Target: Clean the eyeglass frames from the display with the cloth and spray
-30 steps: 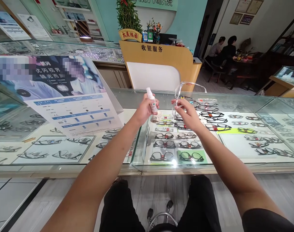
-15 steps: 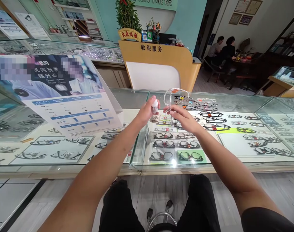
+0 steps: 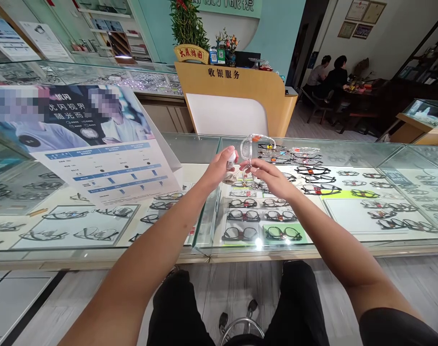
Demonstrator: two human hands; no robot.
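A small white bottle (image 3: 231, 160) is gripped in my left hand (image 3: 219, 168), its fingers curled round it above the glass counter. Close beside it on the right, my right hand (image 3: 271, 177) pinches a pair of clear-framed glasses (image 3: 246, 149) by the frame. The glasses are held on edge, with one lens ring turned towards the bottle. A small gap separates bottle and glasses. Some pale, crumpled item (image 3: 229, 177) shows partly below my left hand; what it is I cannot make out.
Under the glass counter (image 3: 204, 235) lie rows of spectacles (image 3: 243, 215). More dark frames (image 3: 313, 170) sit right of my hand. A folded advertising card (image 3: 107, 166) stands at left. Beyond is a wooden cashier desk (image 3: 233, 86). Two people (image 3: 339, 77) sit at a far table.
The clear glasses have shifted slightly left and turned a little towards the bottle. The bottle is tilted a bit more. Both hands keep their hold, and the view has moved slightly.
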